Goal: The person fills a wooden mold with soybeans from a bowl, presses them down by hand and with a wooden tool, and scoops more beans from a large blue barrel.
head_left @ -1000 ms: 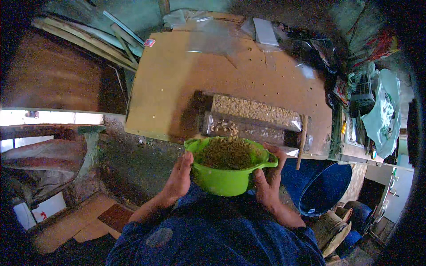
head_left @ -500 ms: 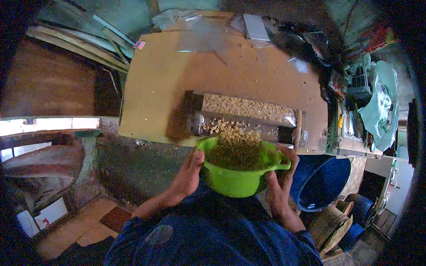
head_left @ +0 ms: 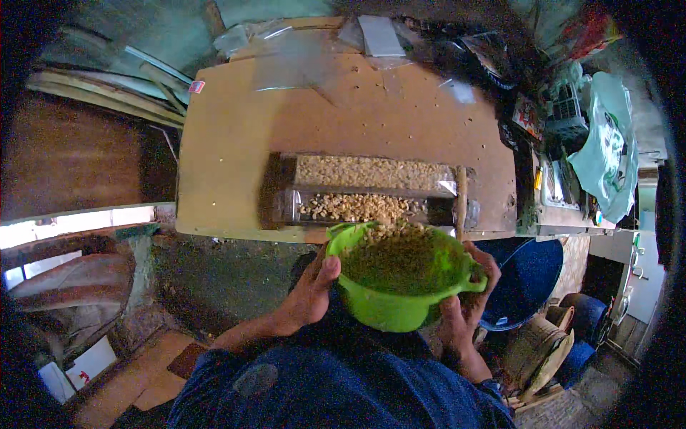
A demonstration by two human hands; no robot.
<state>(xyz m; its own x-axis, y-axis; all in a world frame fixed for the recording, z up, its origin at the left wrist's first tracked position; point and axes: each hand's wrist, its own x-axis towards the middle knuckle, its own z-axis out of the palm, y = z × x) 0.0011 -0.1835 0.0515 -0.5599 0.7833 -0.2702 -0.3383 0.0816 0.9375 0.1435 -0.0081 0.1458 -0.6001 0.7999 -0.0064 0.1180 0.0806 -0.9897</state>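
A green plastic bowl (head_left: pixel 386 306) with side handles is tilted away from me over the table's near edge. My left hand (head_left: pixel 312 293) grips its left side, thumb at the rim. My right hand (head_left: pixel 468 307) holds it by the right handle. Small pale pieces (head_left: pixel 396 234), like nuts or kernels, lie at the bowl's far lip, with finer brown-green matter behind them. Just beyond the lip is a clear plastic trough (head_left: pixel 439 211) with a layer of the pale pieces in it. A second clear trough (head_left: pixel 371 171) behind it is filled with them along its length.
A tan board tabletop (head_left: pixel 236 143) carries both troughs and scattered bits. A wooden stick (head_left: pixel 461 204) lies at their right end. Plastic sheets (head_left: pixel 293 68) lie at the back. A blue barrel (head_left: pixel 525 279) stands below at right, near a pale green bag (head_left: pixel 611 143).
More pale pieces now lie in the near trough, and fewer remain at the bowl's lip. The bowl sits slightly lower and farther right in view; the table has shifted left with the head.
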